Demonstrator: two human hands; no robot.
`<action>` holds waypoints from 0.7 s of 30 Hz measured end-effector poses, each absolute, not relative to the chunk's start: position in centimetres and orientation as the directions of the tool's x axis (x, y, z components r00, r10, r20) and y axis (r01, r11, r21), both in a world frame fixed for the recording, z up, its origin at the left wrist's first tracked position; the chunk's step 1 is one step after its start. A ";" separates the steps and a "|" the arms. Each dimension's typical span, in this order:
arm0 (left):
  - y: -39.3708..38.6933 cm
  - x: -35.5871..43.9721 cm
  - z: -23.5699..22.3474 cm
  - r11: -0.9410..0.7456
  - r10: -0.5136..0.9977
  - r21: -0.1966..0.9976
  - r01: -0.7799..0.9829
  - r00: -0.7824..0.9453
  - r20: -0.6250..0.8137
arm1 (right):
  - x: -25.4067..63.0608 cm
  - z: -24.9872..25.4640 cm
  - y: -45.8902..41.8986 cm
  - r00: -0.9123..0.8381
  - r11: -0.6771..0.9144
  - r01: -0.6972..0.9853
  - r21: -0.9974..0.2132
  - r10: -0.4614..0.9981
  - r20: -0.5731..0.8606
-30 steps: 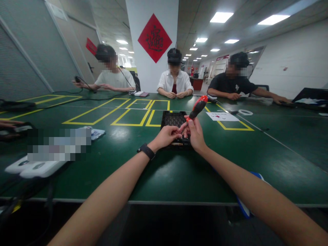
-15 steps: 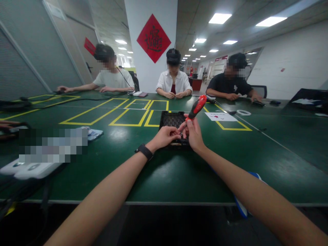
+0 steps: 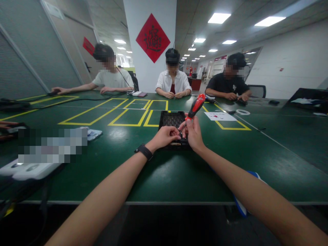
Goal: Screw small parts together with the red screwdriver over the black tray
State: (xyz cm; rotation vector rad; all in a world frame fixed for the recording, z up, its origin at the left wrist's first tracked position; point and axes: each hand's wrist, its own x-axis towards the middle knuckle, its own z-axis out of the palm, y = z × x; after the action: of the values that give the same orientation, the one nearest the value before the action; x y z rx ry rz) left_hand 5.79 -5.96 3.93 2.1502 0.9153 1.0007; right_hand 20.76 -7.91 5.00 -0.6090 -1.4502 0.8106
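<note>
A screwdriver (image 3: 196, 106) with a red and black handle leans up to the right, and my right hand (image 3: 195, 134) grips it low, near the collar. Its metal shaft points down to the left, toward the black tray-like case (image 3: 172, 119) lying on the green table. My left hand (image 3: 167, 136), with a dark watch band (image 3: 144, 151) on the wrist, is closed in a pinch beside the lower end of the shaft, over the front of the case. What those fingertips pinch is hidden. The case's inside has a patterned, bumpy texture.
Yellow tape outlines (image 3: 139, 121) mark the green table (image 3: 164, 181). A white sheet (image 3: 220, 116) and a white ring (image 3: 242, 112) lie to the right. At left is a white device (image 3: 38, 172), partly blurred out. Several people sit across the table.
The screwdriver's handle has shifted slightly left and its tilt has changed a little. My hands keep nearly the same place over the case. The far right person's hands have drawn inward.
</note>
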 end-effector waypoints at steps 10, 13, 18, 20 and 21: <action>-6.0 5.8 3.9 -0.592 0.744 0.775 0.221 0.519 0.420 | 20.8 4.9 -7.8 -0.061 0.595 -0.135 -0.792 0.793 0.606; -6.0 5.9 3.9 -0.581 0.778 0.759 0.292 0.474 0.413 | 20.8 5.0 -7.9 -0.049 0.607 -0.128 -0.784 0.786 0.616; -5.7 5.8 3.7 -0.582 0.805 0.686 0.436 0.430 0.409 | 20.7 5.1 -7.9 -0.052 0.607 -0.124 -0.785 0.786 0.616; -5.7 5.7 3.6 -0.595 0.793 0.681 0.426 0.451 0.410 | 20.8 5.1 -7.9 -0.047 0.600 -0.131 -0.790 0.792 0.609; -5.6 5.7 3.7 -0.604 0.784 0.680 0.416 0.463 0.413 | 20.8 5.0 -7.8 -0.045 0.594 -0.137 -0.792 0.795 0.605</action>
State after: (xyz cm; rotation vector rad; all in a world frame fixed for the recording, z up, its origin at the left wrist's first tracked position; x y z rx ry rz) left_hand 5.67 -5.65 3.66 2.2230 0.9981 0.9943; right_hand 20.81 -7.82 5.05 -0.6017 -1.4241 0.8331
